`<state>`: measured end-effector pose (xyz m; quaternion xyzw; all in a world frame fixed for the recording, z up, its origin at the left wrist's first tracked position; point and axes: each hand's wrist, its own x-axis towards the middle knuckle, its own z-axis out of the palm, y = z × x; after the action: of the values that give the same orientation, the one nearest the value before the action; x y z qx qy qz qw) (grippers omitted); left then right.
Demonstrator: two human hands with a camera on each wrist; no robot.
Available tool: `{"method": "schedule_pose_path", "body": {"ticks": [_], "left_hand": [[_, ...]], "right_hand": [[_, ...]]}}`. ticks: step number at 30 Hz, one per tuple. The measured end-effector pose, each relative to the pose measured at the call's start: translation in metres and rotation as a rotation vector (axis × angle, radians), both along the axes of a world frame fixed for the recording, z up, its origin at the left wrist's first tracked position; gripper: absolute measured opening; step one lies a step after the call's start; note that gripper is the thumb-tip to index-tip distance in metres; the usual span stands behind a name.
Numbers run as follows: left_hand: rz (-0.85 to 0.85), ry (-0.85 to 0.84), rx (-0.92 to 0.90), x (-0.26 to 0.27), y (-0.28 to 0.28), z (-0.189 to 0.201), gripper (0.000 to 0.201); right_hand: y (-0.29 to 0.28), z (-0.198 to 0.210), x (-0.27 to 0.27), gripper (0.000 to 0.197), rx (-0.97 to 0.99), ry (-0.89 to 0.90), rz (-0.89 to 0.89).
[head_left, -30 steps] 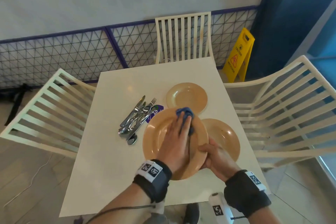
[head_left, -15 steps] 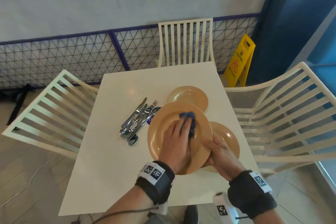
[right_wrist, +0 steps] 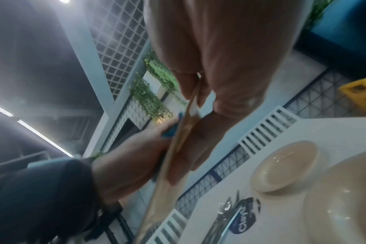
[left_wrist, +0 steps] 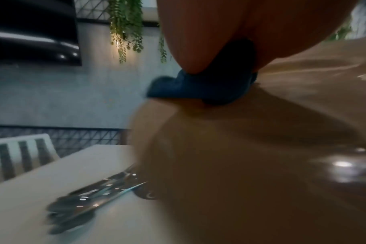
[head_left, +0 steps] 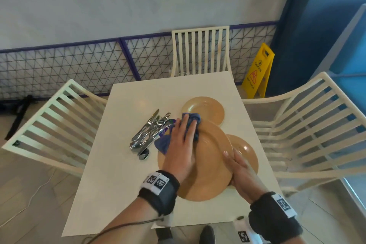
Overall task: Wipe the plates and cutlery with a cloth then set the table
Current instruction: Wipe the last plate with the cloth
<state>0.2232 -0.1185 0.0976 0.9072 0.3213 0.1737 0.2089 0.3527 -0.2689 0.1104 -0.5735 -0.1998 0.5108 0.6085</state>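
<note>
A large tan plate [head_left: 210, 164] is held tilted above the near side of the white table [head_left: 122, 174]. My right hand [head_left: 235, 166] grips its right rim, thumb on the face and fingers behind, as the right wrist view shows along the plate's edge [right_wrist: 178, 156]. My left hand [head_left: 186, 127] lies flat with straight fingers and presses a blue cloth [head_left: 162, 144] onto the plate's upper left rim; the cloth [left_wrist: 198, 89] bunches under the palm. A pile of cutlery [head_left: 147, 134] lies left of the plate. Two more tan plates rest on the table: a smaller one [head_left: 206, 108] farther off and one [head_left: 247, 152] partly behind my right hand.
White slatted chairs stand at the left [head_left: 53, 121], the far end [head_left: 200, 49] and the right [head_left: 309, 125] of the table. A yellow wet-floor sign [head_left: 257, 69] stands by the far right corner. A dark blue round label [right_wrist: 245, 214] lies under the cutlery.
My left hand has slid the cloth from the middle of the plate's face up and left to its rim. The right hand has shifted its hold along the right edge.
</note>
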Motion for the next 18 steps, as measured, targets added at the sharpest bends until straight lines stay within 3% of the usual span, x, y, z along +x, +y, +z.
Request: {"method": "schedule_pose_path", "body": {"ticks": [4,7,11,14,16,18], "left_hand": [[-0.207,0.015,-0.090,0.016,-0.067,0.009,0.078],[-0.388,0.152,0.223,-0.028,-0.069,-0.012,0.082],[-0.175,0.175,0.215,-0.069,-0.012,-0.026,0.082],[-0.017,0.016,0.087,-0.033,-0.006,-0.002,0.075],[-0.072,-0.071,-0.017,-0.003,-0.033,0.016,0.069],[-0.225,-0.033,-0.058,0.001,-0.069,0.014,0.071]], "right_hand": [[0.008,0.010,0.003,0.033,0.096,0.075,-0.089],[-0.005,0.013,0.019,0.031,0.094,0.080,-0.150],[-0.024,0.006,0.006,0.030,0.016,-0.012,-0.042],[-0.011,0.008,-0.019,0.029,0.001,-0.030,0.015],[0.002,0.015,-0.021,0.033,0.053,-0.033,0.004],[0.008,0.024,-0.011,0.037,0.105,-0.009,-0.048]]}}
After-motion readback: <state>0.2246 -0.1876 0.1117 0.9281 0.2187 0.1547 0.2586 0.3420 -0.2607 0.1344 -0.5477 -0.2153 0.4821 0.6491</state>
